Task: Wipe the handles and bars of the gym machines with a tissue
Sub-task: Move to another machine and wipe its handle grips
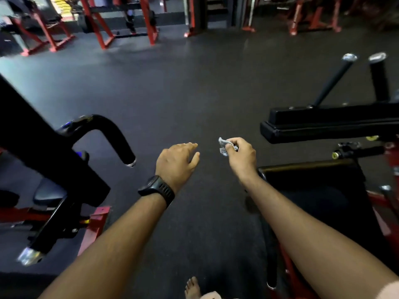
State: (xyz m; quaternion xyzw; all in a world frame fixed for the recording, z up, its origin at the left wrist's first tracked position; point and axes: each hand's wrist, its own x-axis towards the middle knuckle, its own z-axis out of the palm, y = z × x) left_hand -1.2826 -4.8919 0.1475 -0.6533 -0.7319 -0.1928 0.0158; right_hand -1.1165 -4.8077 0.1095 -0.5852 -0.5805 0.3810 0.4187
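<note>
Pinches crumpled tissue [224, 146] in right hand [241, 156], mid-air. Holds left hand [176, 161] loosely spread, empty, just beside. Stands between curved handle [114, 134] left and pad [323, 126] edge right, over open floor [194, 93].

Matt rubber, glossy vinyl, painted metal.
Crumpled paper tissue [224, 146]; speckled matt floor [194, 87]; glossy black pad [323, 126]; chrome-capped handle [116, 137].

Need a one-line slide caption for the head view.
Right hand pinches a crumpled tissue, left hand open beside it; curved black handle at left not yet touched.
</note>
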